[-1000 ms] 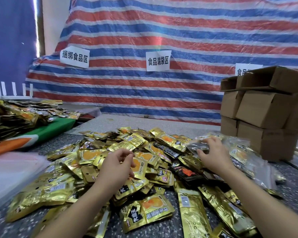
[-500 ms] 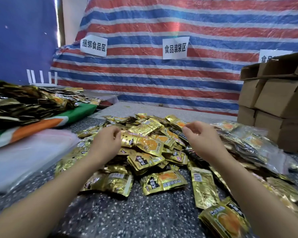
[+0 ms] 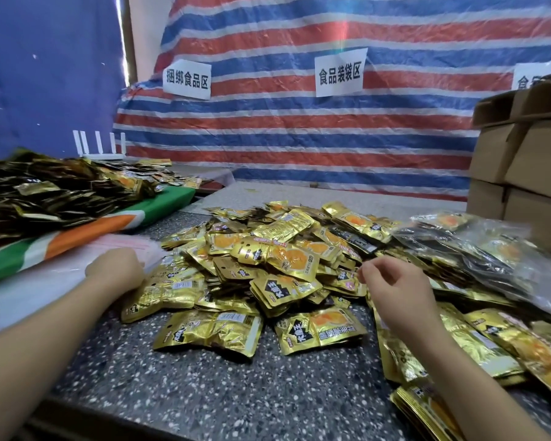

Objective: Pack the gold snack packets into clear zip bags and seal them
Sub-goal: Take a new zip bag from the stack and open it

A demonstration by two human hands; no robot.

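Dozens of shiny gold foil snack packets (image 3: 268, 265) lie heaped in the middle of the dark speckled stone table (image 3: 204, 386), spilling toward our right forearm. On the far right of the heap sit a few filled clear plastic zip bags (image 3: 477, 249) with gold packets showing through the film, so part of the packing looks done already.

Our left hand (image 3: 115, 268) has swung away from the heap since a second ago, when it hovered over the packets; now it rests at the near edge of a flat stack of empty clear bags (image 3: 39, 281) lying to the left of the pile. Its fingers curl down toward the film, but they are hidden behind the knuckles, so we cannot tell whether they have pinched a bag. Our right hand (image 3: 392, 281) has drawn back from the filled bags it was touching and hangs just above the right side of the heap, fingers loosely curled with nothing between them.

We read this as one bag finished and set aside, and a fresh bag being fetched. Next we would need to lift one sheet free of the stack and open its mouth.

Beyond this, a green and orange cloth (image 3: 93, 230) carries another mound of packets, brown cardboard boxes (image 3: 522, 167) are stacked on the right, and white paper signs (image 3: 339, 73) hang on the red, white and blue striped tarpaulin (image 3: 299, 132).
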